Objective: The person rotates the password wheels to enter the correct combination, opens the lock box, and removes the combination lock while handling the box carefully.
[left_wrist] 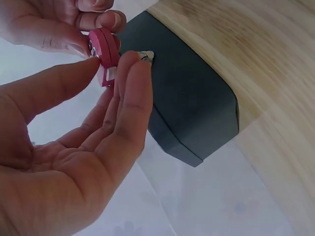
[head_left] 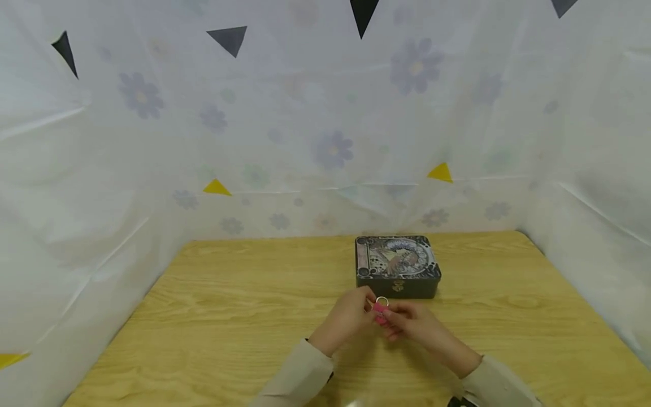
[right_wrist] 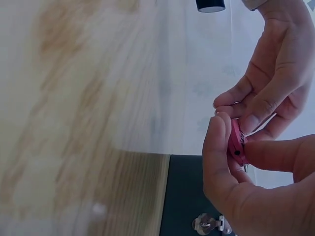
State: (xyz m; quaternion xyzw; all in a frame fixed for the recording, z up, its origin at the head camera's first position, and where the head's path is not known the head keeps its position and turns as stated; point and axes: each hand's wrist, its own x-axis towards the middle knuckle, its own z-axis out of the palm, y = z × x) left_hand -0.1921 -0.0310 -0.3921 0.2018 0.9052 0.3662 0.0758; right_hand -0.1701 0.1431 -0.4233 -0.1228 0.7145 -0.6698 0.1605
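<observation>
A small pink keychain tape measure (head_left: 380,312) with a metal ring (head_left: 382,301) is held between both hands, just above the table. My right hand (head_left: 418,327) grips its case between thumb and fingers. From the other side, my left hand (head_left: 350,311) pinches at its edge, where a white tab (left_wrist: 111,73) sticks out in the left wrist view. The left fingertips partly cover that edge. Directly behind the hands sits a dark tin box (head_left: 396,287) with an illustrated lid, closed, its metal clasp (right_wrist: 205,224) facing me.
The wood-grain table (head_left: 229,316) stretches out on both sides of the hands. Pale flowered sheeting (head_left: 285,124) hangs behind and along the sides, with black, grey and yellow triangles on it.
</observation>
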